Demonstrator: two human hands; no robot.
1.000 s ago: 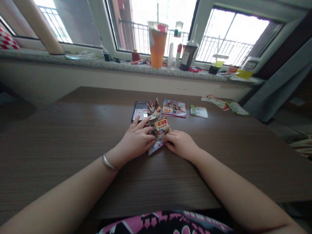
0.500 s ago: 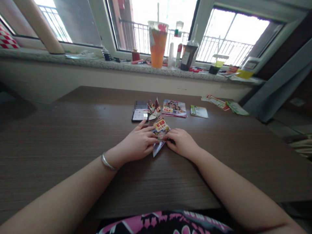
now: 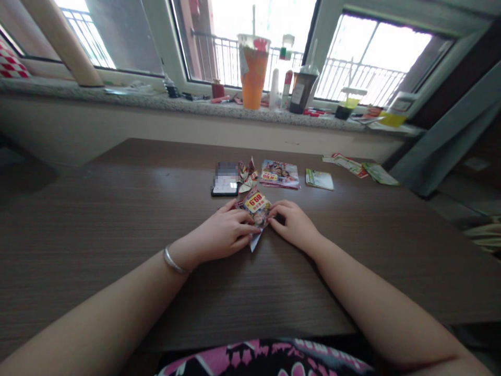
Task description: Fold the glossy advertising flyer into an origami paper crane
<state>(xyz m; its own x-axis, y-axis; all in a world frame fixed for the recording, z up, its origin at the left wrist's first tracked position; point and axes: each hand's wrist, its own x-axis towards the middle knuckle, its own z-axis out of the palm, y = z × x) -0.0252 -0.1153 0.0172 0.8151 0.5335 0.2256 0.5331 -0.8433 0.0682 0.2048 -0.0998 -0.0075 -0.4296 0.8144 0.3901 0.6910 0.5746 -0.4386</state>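
Observation:
A folded piece of printed paper (image 3: 256,204) with a yellow price label lies on the brown wooden table (image 3: 117,219). My left hand (image 3: 223,235) lies over its left side with the fingers pressed down on it. My right hand (image 3: 293,224) presses its right side with the fingertips. Both hands meet at the fold. Just behind it stands a finished folded paper figure (image 3: 248,176) beside a phone (image 3: 225,179) with a lit screen.
Printed leaflets (image 3: 279,174) and a green card (image 3: 319,179) lie further back; more leaflets (image 3: 362,168) sit at the far right. On the window sill stand an orange cup (image 3: 253,72), a dark drink cup (image 3: 302,89) and small bottles. A cardboard tube (image 3: 62,42) leans at left.
Both hands have drawn closer together over the paper, and the paper has been folded narrower, its lower tip shifting right.

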